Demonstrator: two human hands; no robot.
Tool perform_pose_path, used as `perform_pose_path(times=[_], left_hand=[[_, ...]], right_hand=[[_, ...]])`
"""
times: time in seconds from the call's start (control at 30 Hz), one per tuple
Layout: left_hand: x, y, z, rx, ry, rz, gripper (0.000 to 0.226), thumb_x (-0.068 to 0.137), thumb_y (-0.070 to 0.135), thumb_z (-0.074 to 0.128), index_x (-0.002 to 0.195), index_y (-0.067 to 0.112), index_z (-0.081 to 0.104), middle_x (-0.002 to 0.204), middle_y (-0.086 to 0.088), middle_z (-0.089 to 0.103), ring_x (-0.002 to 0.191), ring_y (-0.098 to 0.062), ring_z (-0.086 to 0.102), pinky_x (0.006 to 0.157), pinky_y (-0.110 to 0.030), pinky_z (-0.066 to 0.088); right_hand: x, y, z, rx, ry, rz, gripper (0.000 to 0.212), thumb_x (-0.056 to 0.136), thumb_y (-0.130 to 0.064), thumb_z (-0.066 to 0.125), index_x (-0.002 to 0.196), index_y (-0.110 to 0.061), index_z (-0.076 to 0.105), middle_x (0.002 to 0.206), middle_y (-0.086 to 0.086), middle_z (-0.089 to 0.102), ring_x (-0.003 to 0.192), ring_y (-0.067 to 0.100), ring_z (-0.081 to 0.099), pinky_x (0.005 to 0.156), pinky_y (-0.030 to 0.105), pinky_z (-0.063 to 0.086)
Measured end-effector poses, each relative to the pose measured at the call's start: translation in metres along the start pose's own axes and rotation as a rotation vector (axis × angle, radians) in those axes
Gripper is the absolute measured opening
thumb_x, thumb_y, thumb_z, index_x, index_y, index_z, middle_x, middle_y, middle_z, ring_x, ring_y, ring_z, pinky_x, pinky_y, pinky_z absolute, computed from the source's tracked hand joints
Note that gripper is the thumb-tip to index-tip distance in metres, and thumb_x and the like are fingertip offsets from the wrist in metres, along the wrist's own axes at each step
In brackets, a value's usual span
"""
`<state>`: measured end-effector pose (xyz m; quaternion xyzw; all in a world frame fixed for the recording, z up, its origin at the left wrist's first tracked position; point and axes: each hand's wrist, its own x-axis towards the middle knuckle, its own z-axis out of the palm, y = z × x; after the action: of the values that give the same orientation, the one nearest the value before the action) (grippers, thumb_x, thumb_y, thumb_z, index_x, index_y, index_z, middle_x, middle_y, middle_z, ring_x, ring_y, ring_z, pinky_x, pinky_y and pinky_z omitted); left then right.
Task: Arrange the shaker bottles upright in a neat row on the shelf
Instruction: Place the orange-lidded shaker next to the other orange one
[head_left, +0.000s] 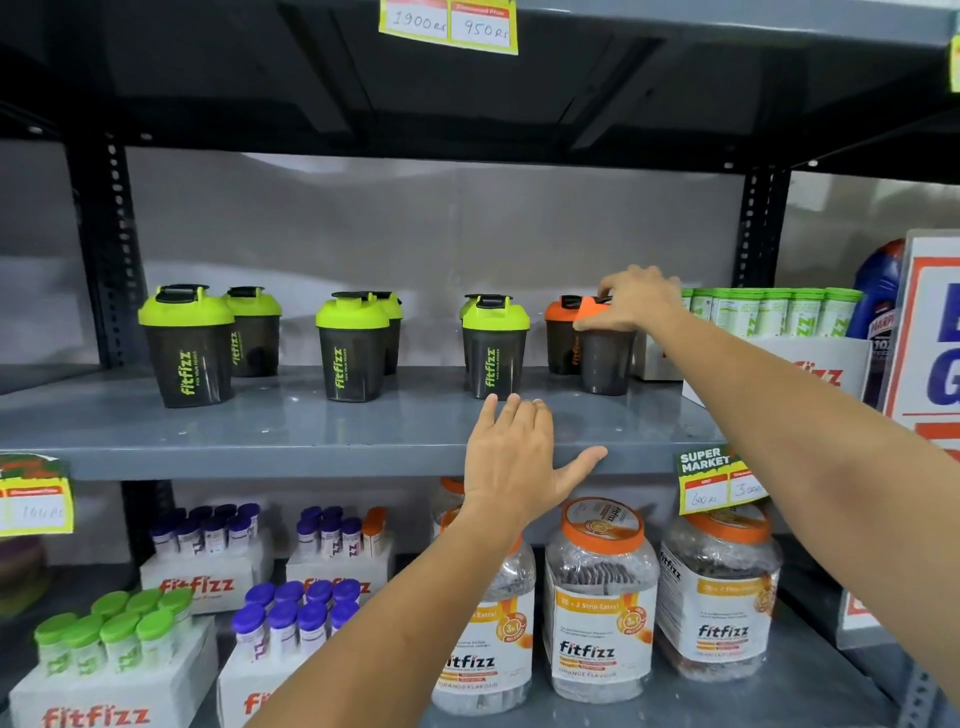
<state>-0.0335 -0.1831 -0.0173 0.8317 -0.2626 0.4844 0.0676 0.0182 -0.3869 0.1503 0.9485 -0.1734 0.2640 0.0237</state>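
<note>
Grey metal shelf with shaker bottles, seen from above two reaching arms.

Eight dark shakers are stood upright on the shelf in four front-and-back pairs: three green-lidded pairs and one orange-lidded pair at the right. The front orange shaker is gripped at its lid by the right hand, fingers closed around it. The left hand is held open, fingers spread, over the shelf edge just below the third green pair. Jars are seen on the shelf beneath.
</note>
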Motion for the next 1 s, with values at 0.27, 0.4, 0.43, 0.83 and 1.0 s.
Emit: perform_pose_path(times=[0.27,0.4,0.43,0.83,1.0], left_hand=[[-0.001,0.0,0.0,-0.003,0.02,-0.001,0.084,0.085,0.074,0.027,0.106,0.006,0.071,0.103,-0.008,0.074,0.107,-0.023,0.065,0.101,-0.041,0.044],[-0.001,0.0,-0.001,-0.005,0.02,-0.002,0.083,0.084,0.074,0.028,0.104,0.006,0.072,0.1,-0.008,0.074,0.104,-0.023,0.067,0.101,-0.041,0.045],[-0.001,0.0,-0.001,-0.006,0.022,-0.001,0.083,0.084,0.074,0.028,0.103,0.006,0.071,0.099,-0.008,0.074,0.103,-0.023,0.067,0.101,-0.041,0.045],[-0.001,0.0,0.0,0.014,0.045,0.002,0.083,0.084,0.074,0.027,0.103,0.008,0.073,0.097,-0.005,0.075,0.099,-0.02,0.068,0.1,-0.04,0.045],[0.001,0.0,0.0,0.007,0.032,0.001,0.082,0.084,0.074,0.026,0.102,0.009,0.073,0.095,-0.004,0.074,0.096,-0.019,0.068,0.1,-0.039,0.045]], right_hand=[[0.007,0.002,-0.007,0.4,-0.132,-0.012,0.063,0.072,-0.051,0.072,0.127,-0.024,0.058,0.143,0.01,0.046,0.131,0.034,0.042,0.107,0.045,0.038],[0.004,0.005,0.006,0.287,-0.048,-0.02,0.068,0.071,-0.06,0.073,0.126,-0.022,0.057,0.136,0.014,0.048,0.124,0.034,0.049,0.094,0.039,0.042],[0.003,0.006,0.008,0.291,-0.047,-0.019,0.063,0.071,-0.053,0.074,0.124,-0.022,0.058,0.133,0.013,0.05,0.119,0.033,0.051,0.088,0.036,0.042],[0.009,0.012,0.015,0.488,-0.034,0.018,0.061,0.069,-0.038,0.079,0.123,-0.019,0.058,0.134,0.012,0.052,0.109,0.027,0.051,0.081,0.032,0.042],[0.004,0.017,0.013,0.695,-0.123,-0.014,0.08,0.066,-0.04,0.085,0.137,-0.025,0.05,0.152,0.004,0.039,0.138,0.028,0.038,0.104,0.037,0.036]])
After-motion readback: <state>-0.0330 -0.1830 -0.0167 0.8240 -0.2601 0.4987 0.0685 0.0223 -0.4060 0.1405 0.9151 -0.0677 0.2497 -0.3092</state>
